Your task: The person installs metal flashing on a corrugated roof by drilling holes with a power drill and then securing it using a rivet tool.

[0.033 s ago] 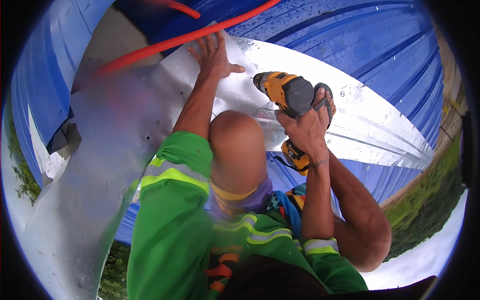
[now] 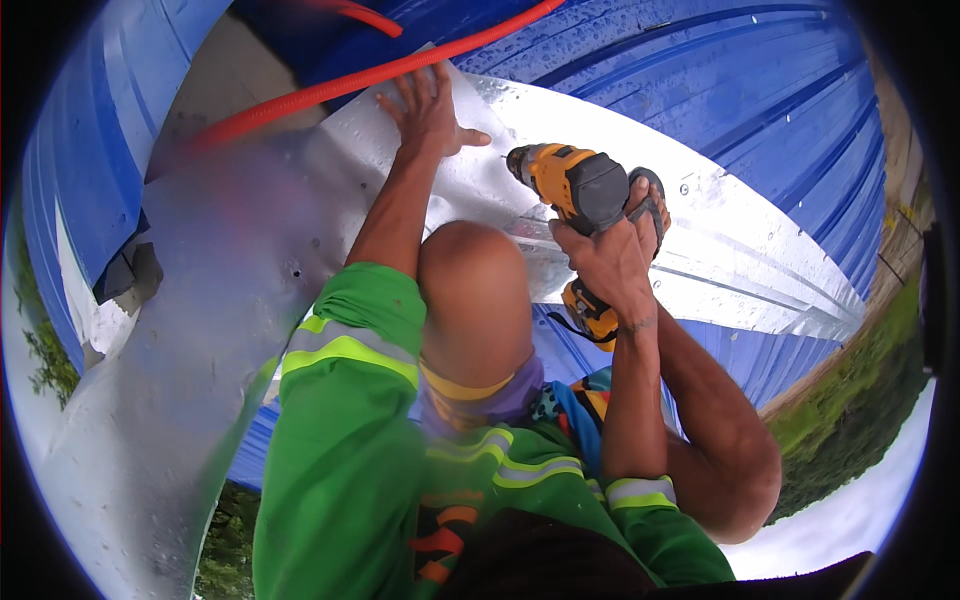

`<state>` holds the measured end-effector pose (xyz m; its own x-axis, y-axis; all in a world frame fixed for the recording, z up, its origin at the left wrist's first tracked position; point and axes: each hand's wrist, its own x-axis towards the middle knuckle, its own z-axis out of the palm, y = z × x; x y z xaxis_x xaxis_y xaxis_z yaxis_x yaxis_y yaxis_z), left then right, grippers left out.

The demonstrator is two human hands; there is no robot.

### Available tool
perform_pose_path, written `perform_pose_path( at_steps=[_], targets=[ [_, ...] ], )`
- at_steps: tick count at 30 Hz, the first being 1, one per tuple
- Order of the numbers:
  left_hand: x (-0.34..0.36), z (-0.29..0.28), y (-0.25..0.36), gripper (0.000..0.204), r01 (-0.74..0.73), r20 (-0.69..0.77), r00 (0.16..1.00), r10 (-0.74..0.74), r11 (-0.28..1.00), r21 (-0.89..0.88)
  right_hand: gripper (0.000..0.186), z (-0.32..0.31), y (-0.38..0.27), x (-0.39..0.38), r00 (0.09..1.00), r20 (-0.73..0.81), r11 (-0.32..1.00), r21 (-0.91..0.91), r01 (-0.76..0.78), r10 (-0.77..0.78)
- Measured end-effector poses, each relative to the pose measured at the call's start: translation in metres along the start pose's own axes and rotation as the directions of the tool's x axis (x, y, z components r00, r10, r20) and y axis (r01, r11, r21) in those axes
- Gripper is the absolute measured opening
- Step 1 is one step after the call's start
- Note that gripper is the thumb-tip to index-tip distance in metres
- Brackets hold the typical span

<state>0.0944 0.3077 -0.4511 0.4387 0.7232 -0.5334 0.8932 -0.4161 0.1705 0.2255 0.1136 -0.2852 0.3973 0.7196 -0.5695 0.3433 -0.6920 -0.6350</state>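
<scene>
The drill (image 2: 580, 185), yellow and black, was held above a shiny metal sheet (image 2: 740, 225), with its nose pointed toward the thumb of the left hand (image 2: 428, 125). Its handle was gripped by the right hand (image 2: 612, 262), while the left was laid on the metal with its fingers spread and nothing grasped. Whether the tip of the drill was touching the sheet could not be told.

The left thumb was judged to be the part most at risk: if the tip were to skid on the slick metal, the thumb could be struck, since it was placed almost in line with it. Water drops were seen on the blue roofing (image 2: 650, 55), so a slide of the foot (image 2: 648, 232), set in a dark sandal (image 2: 657, 178) just beside the drill, was also thought possible. The knee (image 2: 475, 270) was bent between the arms, where it could be scraped by a slip. A red hose (image 2: 330, 90) was stretched just past the left fingertips and could be snagged by a careless reach.
</scene>
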Motion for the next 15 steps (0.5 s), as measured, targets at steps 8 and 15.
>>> perform_pose_path(
  at_steps=[8, 15],
  targets=[
    [-0.006, 0.006, -0.014, 0.132, -0.018, -0.09, 0.996, 0.013, 0.999, -0.046, 0.028, 0.004, 0.003, 0.011, 0.991, 0.032, 0.992, -0.009, -0.126, 0.127],
    [-0.006, 0.012, -0.016, 0.129, -0.018, -0.13, 0.992, 0.008, 0.997, -0.078, 0.031, 0.006, -0.009, 0.02, 0.999, 0.042, 0.995, -0.095, -0.014, 0.018]
  ],
)
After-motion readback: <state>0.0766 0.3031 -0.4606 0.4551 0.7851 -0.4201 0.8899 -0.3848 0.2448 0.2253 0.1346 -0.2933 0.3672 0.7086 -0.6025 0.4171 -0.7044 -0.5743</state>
